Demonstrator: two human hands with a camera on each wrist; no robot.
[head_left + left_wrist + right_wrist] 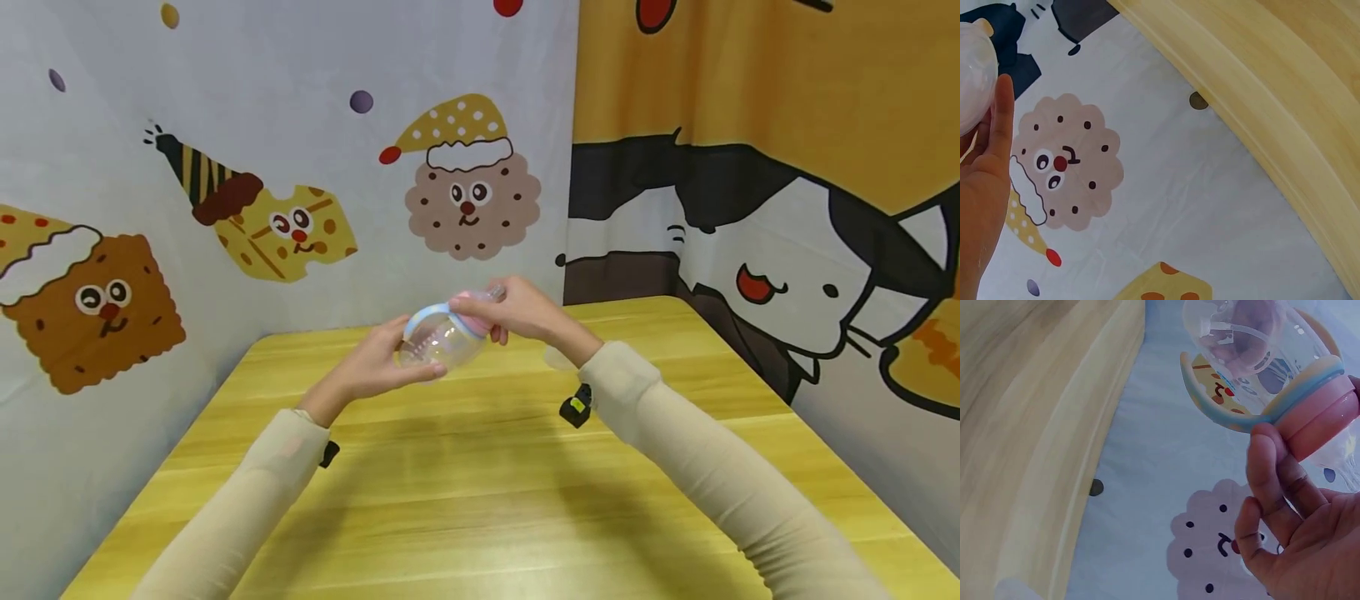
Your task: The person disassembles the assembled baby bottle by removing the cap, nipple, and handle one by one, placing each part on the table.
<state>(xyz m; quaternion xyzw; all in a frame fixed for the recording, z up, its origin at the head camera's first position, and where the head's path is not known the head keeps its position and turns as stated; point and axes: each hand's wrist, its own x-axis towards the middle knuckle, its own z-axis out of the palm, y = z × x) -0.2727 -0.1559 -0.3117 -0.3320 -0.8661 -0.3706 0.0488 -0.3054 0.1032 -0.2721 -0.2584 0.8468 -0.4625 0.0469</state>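
A clear baby bottle (442,342) is held in the air, tilted, above the far part of the table. My left hand (378,362) holds its base end, thumb on the near side and fingers behind. At the other end, my right hand (525,308) grips the pink collar (1322,419), next to the blue-and-yellow handles (1229,419). A see-through tip pokes out past the collar. Inside the bottle a straw (1235,328) shows in the right wrist view. Only the rounded base (975,75) and part of my left hand appear in the left wrist view.
A clear dome-shaped piece (555,358) lies on the wooden table (465,500), partly behind my right wrist. Printed cloth (285,108) hangs along the table's far and side edges. Black wrist cameras (576,406) hang below the sleeves.
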